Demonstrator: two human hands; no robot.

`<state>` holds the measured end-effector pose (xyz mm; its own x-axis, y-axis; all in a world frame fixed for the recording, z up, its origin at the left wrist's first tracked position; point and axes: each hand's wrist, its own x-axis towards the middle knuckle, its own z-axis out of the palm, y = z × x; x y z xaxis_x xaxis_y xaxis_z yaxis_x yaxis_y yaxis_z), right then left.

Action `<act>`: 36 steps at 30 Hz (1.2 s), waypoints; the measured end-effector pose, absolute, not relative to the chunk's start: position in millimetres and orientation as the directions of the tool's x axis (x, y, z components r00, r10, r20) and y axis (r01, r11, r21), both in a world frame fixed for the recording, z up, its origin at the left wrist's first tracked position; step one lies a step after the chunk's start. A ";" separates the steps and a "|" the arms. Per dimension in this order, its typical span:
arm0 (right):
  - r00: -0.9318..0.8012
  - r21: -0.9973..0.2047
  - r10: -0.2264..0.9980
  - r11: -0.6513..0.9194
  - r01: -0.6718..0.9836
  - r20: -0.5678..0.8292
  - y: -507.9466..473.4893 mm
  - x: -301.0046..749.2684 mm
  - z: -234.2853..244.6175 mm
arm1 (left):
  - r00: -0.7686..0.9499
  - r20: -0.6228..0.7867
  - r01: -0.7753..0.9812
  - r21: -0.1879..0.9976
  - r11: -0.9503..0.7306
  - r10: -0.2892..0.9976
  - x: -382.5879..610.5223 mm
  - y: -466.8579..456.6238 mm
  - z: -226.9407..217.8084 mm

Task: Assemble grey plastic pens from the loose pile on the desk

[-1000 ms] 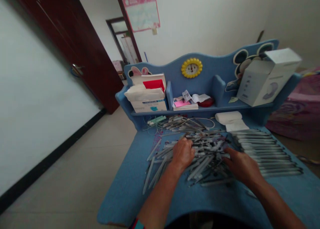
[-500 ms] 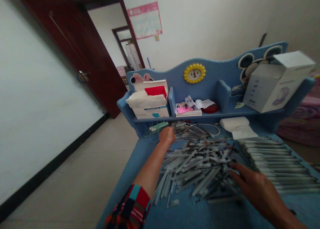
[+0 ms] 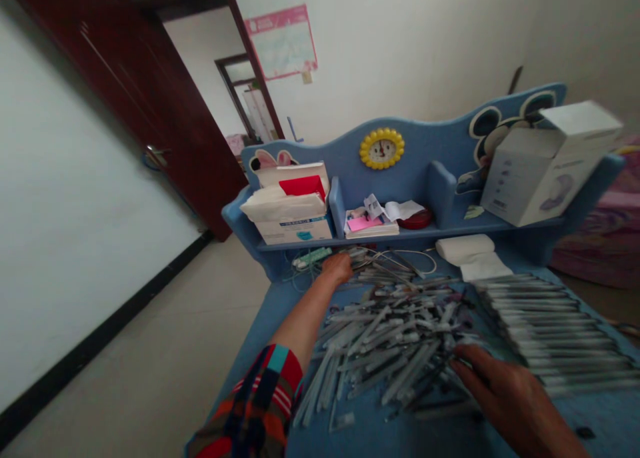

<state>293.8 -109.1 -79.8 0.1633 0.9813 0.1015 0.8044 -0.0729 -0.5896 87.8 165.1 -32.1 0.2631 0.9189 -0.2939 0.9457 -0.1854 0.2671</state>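
Blue desk (image 3: 284, 301) bears many heaped pens (image 3: 390, 341), one pen row (image 3: 565, 335).

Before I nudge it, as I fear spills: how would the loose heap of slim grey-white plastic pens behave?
The heap would likely slide apart, its pens crossing loosely. Each looks slim, so probably light; their straight, narrow shape suggests some may roll.

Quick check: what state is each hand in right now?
Left hand: curled by the back pens; cannot tell if it holds anything.
Right hand: partly curled at the front pile of pens; its grip cannot be told.
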 end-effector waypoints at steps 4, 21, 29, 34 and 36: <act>0.148 -0.648 0.984 -0.051 0.760 0.097 -112.7 281.6 -75.3 | 0.303 -0.373 0.878 0.466 -0.105 0.877 71.0 148.8 -19.7; 0.028 -0.869 0.998 0.033 0.493 0.054 -101.1 183.7 -37.4 | 0.444 -0.320 -0.046 0.925 0.378 0.837 46.0 -12.2 -26.3; -0.066 -0.987 0.987 -0.145 0.067 -0.150 -107.2 171.0 -45.5 | 0.413 -0.215 -0.281 0.894 0.348 0.885 55.3 -40.4 -25.2; -0.084 -0.987 0.983 -0.162 0.005 -0.162 -116.6 168.7 -47.3 | 0.358 -0.199 -0.425 0.835 0.350 0.912 63.7 -43.8 -18.5; -0.105 -0.983 0.979 -0.180 -0.046 -0.174 -118.8 166.4 -48.3 | 0.351 -0.240 -0.480 0.784 0.394 0.905 68.6 -44.7 -16.7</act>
